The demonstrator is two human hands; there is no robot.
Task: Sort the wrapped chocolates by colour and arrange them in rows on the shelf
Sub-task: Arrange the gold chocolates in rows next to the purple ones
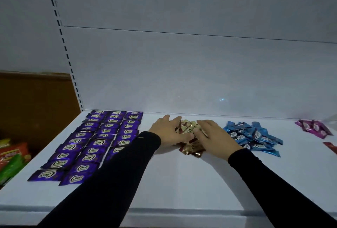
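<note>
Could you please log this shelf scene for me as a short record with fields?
done: purple chocolates in three rows, shelf left
in hand: gold and cream chocolates, heaped between left hand and right hand
unsorted: blue chocolates piled right; magenta chocolates far right
stray: one red chocolate, right edge

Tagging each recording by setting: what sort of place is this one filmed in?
Probably a shop aisle. A white metal shelf sits against a white back panel with a slotted upright rail, as in retail shelving. Rows of purple wrapped chocolates are laid out on it, and bright snack packets fill the neighbouring bay.
</note>
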